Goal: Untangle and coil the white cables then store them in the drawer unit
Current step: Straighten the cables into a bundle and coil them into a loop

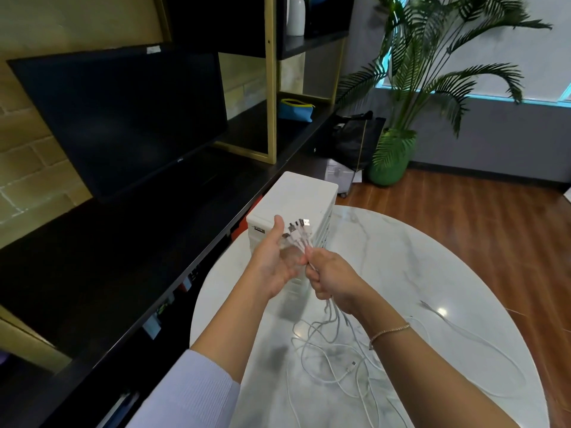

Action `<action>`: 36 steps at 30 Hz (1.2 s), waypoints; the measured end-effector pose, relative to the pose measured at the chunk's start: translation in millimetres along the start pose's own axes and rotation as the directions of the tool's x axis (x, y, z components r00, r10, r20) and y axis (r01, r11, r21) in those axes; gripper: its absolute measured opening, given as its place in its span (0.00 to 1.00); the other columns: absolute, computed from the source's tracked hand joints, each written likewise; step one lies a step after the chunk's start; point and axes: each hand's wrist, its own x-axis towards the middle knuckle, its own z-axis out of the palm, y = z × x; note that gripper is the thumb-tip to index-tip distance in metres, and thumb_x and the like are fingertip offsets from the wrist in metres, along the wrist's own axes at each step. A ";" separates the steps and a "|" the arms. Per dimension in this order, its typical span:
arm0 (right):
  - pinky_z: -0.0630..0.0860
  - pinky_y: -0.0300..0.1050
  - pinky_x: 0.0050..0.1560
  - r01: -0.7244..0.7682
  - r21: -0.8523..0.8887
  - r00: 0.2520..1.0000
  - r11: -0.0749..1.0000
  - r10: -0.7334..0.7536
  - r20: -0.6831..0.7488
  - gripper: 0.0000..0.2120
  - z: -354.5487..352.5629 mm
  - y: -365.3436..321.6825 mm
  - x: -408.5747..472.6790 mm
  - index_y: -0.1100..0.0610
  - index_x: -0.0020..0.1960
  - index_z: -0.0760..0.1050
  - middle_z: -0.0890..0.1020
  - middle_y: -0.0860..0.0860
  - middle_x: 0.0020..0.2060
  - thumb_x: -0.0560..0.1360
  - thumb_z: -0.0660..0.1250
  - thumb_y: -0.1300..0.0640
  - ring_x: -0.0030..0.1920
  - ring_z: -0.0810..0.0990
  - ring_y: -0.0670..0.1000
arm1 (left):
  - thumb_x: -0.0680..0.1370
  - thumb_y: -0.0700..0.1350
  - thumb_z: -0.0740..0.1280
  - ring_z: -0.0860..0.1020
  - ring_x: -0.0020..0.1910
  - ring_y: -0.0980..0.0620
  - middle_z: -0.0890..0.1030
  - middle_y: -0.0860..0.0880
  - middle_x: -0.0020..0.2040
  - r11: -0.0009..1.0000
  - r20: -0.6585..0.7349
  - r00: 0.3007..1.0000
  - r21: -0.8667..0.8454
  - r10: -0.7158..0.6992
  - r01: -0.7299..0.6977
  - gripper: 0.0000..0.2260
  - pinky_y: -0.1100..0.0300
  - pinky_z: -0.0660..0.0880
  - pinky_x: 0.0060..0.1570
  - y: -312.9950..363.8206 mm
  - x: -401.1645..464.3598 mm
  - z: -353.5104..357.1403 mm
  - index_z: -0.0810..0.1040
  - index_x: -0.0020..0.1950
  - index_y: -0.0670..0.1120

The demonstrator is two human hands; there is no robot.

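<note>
Right hand (332, 278) fisted around a bundle of white cables (332, 350), plug ends (298, 231) fanned out above the fist. Left hand (273, 262) just beside it, palm open, fingers straight, thumb up; fingertips blurred near the plugs, contact cannot be told. Hands held above the table (432, 257), close together. Below the fist the cables hang down and spread in a loose tangle on the near part of the marble top; one strand runs right toward the table edge. Drawer unit (296, 196), white, stands upright on the far left of the table, directly behind the hands. Left of the table: dark shelf with a monitor (123, 118). Far right: potted palm (432, 72) on wood floor.
</note>
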 end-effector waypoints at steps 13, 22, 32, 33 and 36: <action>0.73 0.43 0.33 0.059 -0.149 0.986 0.987 -0.034 0.166 0.13 8.3 0.1 3.4 0.60 0.44 0.76 0.79 0.51 0.30 0.81 0.55 0.60 0.27 0.72 0.50 | 0.82 0.48 0.58 0.77 0.29 0.52 0.83 0.47 0.34 0.995 -0.155 0.984 0.050 0.091 -0.084 0.17 0.56 0.75 0.35 -8.6 -4.5 -1.1 0.79 0.41 0.41; 0.77 0.40 0.38 -0.024 -0.503 0.984 0.864 0.108 0.139 0.09 -53.3 38.4 -8.4 0.59 0.50 0.80 0.84 0.57 0.44 0.78 0.60 0.63 0.31 0.80 0.49 | 0.83 0.47 0.56 0.81 0.38 0.50 0.80 0.44 0.41 0.962 -0.295 0.947 -0.198 0.126 -0.190 0.13 0.52 0.78 0.47 18.6 -4.4 -13.6 0.73 0.44 0.40; 0.73 0.31 0.41 -0.275 -0.864 0.907 0.423 0.413 -0.086 0.13 -163.1 57.0 -35.6 0.49 0.43 0.80 0.84 0.52 0.47 0.76 0.61 0.64 0.35 0.78 0.42 | 0.82 0.47 0.57 0.80 0.37 0.52 0.80 0.45 0.41 0.929 -0.467 0.862 -0.191 0.198 -0.317 0.13 0.58 0.77 0.35 42.2 -0.3 -34.1 0.72 0.44 0.42; 0.71 0.30 0.40 -0.269 -0.907 0.896 0.324 0.430 -0.112 0.12 -160.9 56.5 -33.2 0.51 0.47 0.81 0.83 0.52 0.49 0.76 0.61 0.64 0.38 0.77 0.43 | 0.82 0.48 0.56 0.80 0.37 0.51 0.80 0.45 0.41 0.932 -0.454 0.869 -0.189 0.195 -0.308 0.13 0.58 0.77 0.35 41.6 0.3 -30.6 0.72 0.44 0.42; 0.69 0.37 0.57 -0.154 -0.984 0.900 0.092 0.424 -0.101 0.22 -130.8 46.8 -21.2 0.58 0.69 0.69 0.73 0.55 0.67 0.75 0.66 0.60 0.61 0.73 0.50 | 0.83 0.48 0.56 0.80 0.36 0.51 0.79 0.45 0.40 0.950 -0.392 0.905 -0.185 0.164 -0.252 0.14 0.58 0.77 0.35 33.4 2.6 -13.5 0.72 0.44 0.41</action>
